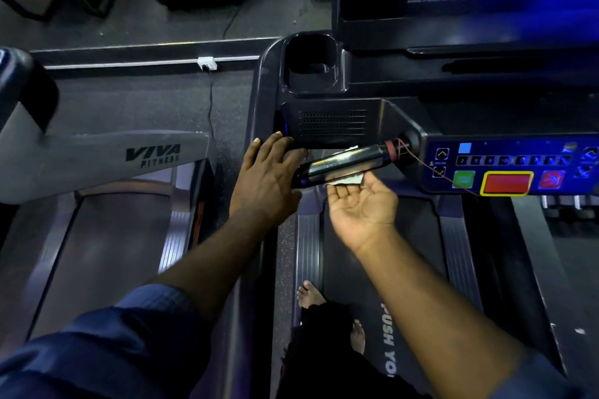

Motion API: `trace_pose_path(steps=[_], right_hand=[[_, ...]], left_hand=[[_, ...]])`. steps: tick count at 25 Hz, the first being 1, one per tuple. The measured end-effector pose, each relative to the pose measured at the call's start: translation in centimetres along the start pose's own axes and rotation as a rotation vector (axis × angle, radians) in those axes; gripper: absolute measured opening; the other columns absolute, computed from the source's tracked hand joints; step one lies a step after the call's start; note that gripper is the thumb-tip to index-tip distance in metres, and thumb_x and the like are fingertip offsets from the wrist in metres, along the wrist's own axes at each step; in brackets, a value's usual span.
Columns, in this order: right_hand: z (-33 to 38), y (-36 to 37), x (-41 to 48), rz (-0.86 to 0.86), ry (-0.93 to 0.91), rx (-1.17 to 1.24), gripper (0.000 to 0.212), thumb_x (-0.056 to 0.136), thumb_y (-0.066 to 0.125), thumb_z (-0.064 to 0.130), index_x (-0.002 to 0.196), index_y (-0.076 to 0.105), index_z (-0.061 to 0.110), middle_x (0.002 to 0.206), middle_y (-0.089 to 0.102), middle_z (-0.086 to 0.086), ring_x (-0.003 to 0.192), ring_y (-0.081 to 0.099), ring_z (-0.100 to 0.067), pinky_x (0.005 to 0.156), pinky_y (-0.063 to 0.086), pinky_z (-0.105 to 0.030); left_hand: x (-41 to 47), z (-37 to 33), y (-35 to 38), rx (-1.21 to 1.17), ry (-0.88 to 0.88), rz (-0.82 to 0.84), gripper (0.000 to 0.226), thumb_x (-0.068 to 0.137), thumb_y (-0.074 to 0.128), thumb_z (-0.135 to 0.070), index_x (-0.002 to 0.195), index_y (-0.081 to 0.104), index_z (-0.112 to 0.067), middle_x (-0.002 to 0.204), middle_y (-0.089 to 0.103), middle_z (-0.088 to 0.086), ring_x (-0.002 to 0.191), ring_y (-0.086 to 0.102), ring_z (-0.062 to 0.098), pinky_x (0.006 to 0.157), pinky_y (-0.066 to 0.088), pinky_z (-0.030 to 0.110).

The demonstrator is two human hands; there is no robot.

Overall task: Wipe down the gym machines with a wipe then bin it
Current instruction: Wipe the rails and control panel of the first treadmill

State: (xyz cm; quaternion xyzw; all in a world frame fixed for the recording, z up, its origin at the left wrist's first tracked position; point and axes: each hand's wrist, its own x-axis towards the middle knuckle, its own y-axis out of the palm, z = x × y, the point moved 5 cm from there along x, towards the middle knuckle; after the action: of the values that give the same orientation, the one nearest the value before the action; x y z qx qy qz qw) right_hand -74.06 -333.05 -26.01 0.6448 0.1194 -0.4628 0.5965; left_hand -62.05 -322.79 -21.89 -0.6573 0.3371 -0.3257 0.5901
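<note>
Wipe (345,179) drapes the grip bar (343,165), with white showing above and below it. The bar's long axis runs from lower left up to the right, toward the console (505,168). My right hand (363,204) lies palm up just beneath, fingers loosely spread, and it is the nearer one. My left hand (269,172) rests flat, fingers straight, at the bar's free end. In the cup holder (309,65) beyond, I make out nothing.
</note>
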Motion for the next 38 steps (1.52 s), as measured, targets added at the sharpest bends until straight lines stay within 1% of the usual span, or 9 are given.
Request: trace_pose_path(steps=[5, 8, 11, 13, 17, 21, 28, 33, 38], right_hand=[[4.6, 0.0, -0.5, -0.193, -0.227, -0.076, 0.028, 0.104, 0.044, -0.006, 0.115, 0.065, 0.009, 0.114, 0.066, -0.011, 0.097, 0.066, -0.020, 0.114, 0.047, -0.044], [3.7, -0.4, -1.8, -0.168, -0.208, -0.216, 0.036, 0.103, 0.045, -0.008, 0.133, 0.060, 0.006, 0.129, 0.063, -0.016, 0.113, 0.065, -0.026, 0.109, 0.051, -0.041], [4.5, -1.3, -3.9, -0.121, -0.329, -0.493, 0.037, 0.104, 0.049, -0.005, 0.137, 0.061, 0.004, 0.119, 0.072, -0.012, 0.110, 0.069, -0.022, 0.088, 0.059, -0.030], [8.4, -1.0, -5.1, -0.133, -0.584, -0.696, 0.031, 0.103, 0.053, 0.000, 0.127, 0.071, 0.010, 0.110, 0.075, -0.005, 0.102, 0.070, -0.019, 0.082, 0.059, -0.029], [11.4, 1.7, -6.1, 0.074, -1.272, -1.538, 0.039, 0.096, 0.055, -0.008, 0.129, 0.070, 0.005, 0.126, 0.070, -0.002, 0.118, 0.062, -0.011, 0.105, 0.041, -0.009], [11.0, -0.6, -6.4, 0.332, -1.159, -1.764, 0.039, 0.095, 0.056, -0.009, 0.125, 0.074, 0.009, 0.127, 0.072, -0.003, 0.120, 0.063, -0.008, 0.107, 0.044, -0.014], [17.9, -0.5, -7.6, 0.081, -1.326, -1.770, 0.032, 0.094, 0.057, -0.005, 0.119, 0.073, 0.005, 0.116, 0.073, -0.008, 0.104, 0.065, -0.013, 0.094, 0.037, 0.000], [15.4, -0.1, -7.2, 0.264, -1.229, -2.015, 0.034, 0.096, 0.058, -0.004, 0.125, 0.071, 0.009, 0.122, 0.072, -0.005, 0.114, 0.065, -0.019, 0.104, 0.051, -0.029], [15.3, 0.8, -7.1, 0.461, -1.156, -2.240, 0.038, 0.091, 0.058, -0.005, 0.124, 0.073, 0.008, 0.119, 0.074, -0.005, 0.111, 0.065, -0.021, 0.102, 0.051, -0.030]], left_hand=[[0.1, -0.3, -0.3, 0.021, 0.034, 0.019, 0.066, 0.093, 0.059, -0.064, 0.152, 0.044, -0.037, 0.161, 0.041, -0.004, 0.158, 0.020, 0.022, 0.129, 0.005, 0.053], [-0.1, -0.9, -0.6, 0.013, 0.064, 0.012, 0.065, 0.095, 0.046, -0.070, 0.148, 0.048, -0.032, 0.144, 0.057, -0.005, 0.147, 0.039, 0.022, 0.129, 0.006, 0.056], [-0.2, -1.3, -0.8, -0.009, 0.085, -0.027, 0.066, 0.098, 0.040, -0.073, 0.142, 0.055, -0.026, 0.127, 0.067, -0.004, 0.134, 0.053, 0.022, 0.130, 0.004, 0.053], [0.8, -2.9, -1.2, -0.144, 0.095, -0.050, 0.062, 0.100, 0.041, -0.068, 0.139, 0.058, -0.023, 0.125, 0.068, -0.001, 0.128, 0.057, 0.023, 0.129, 0.011, 0.052], [4.4, -7.7, -1.8, -0.544, 0.096, -0.084, 0.042, 0.103, 0.048, -0.032, 0.136, 0.058, -0.008, 0.126, 0.064, 0.012, 0.113, 0.060, 0.031, 0.102, 0.047, 0.048], [6.2, -10.6, -1.2, -0.755, 0.010, -0.008, 0.031, 0.107, 0.054, -0.026, 0.133, 0.059, -0.010, 0.120, 0.064, 0.007, 0.108, 0.060, 0.022, 0.096, 0.050, 0.042], [5.8, -11.6, 0.0, -0.554, 0.025, -0.015, 0.038, 0.101, 0.060, -0.042, 0.129, 0.060, -0.017, 0.115, 0.068, 0.007, 0.103, 0.063, 0.029, 0.086, 0.049, 0.042], [5.5, -11.4, 0.6, -0.576, -0.012, -0.070, 0.039, 0.100, 0.063, -0.040, 0.132, 0.060, -0.017, 0.116, 0.067, 0.007, 0.103, 0.060, 0.028, 0.089, 0.045, 0.040], [5.2, -11.4, 0.6, -0.581, -0.047, -0.121, 0.039, 0.101, 0.061, -0.041, 0.132, 0.059, -0.018, 0.115, 0.065, 0.004, 0.103, 0.058, 0.024, 0.090, 0.042, 0.039]])
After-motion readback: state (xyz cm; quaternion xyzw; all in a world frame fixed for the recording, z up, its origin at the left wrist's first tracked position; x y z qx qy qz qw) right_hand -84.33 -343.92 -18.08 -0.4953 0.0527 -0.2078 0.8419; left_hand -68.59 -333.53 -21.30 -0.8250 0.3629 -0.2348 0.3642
